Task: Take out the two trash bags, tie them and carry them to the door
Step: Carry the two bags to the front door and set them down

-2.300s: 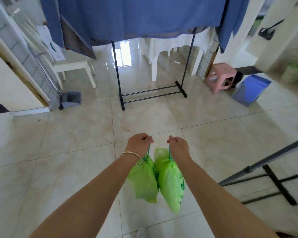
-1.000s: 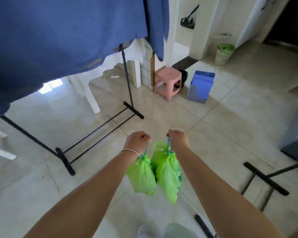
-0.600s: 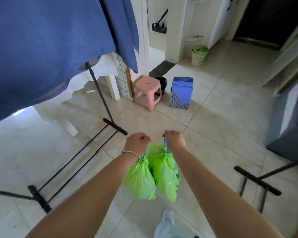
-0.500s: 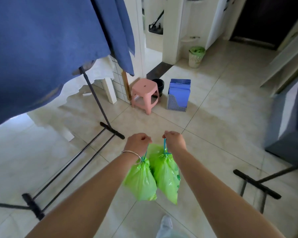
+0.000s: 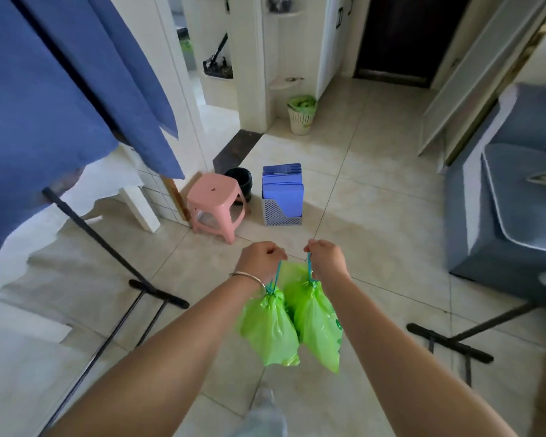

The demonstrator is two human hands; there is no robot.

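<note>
Your left hand (image 5: 260, 259) is fisted on the drawstring of the left bag (image 5: 270, 331); your right hand (image 5: 325, 259) is fisted on the string of the right bag (image 5: 319, 326). Both bags are tied, hanging side by side and touching, above the pale glossy tile floor (image 5: 375, 216). Pink stool (image 5: 214, 205) and blue file rack (image 5: 282, 195) at 12 o'clock, just beside each other. Lined bin (image 5: 301, 114) further at 12. Dark door (image 5: 401, 36) at 1. Blue sheet (image 5: 44, 89) on a rack at 10. Grey sofa (image 5: 511, 200) at 3.
</note>
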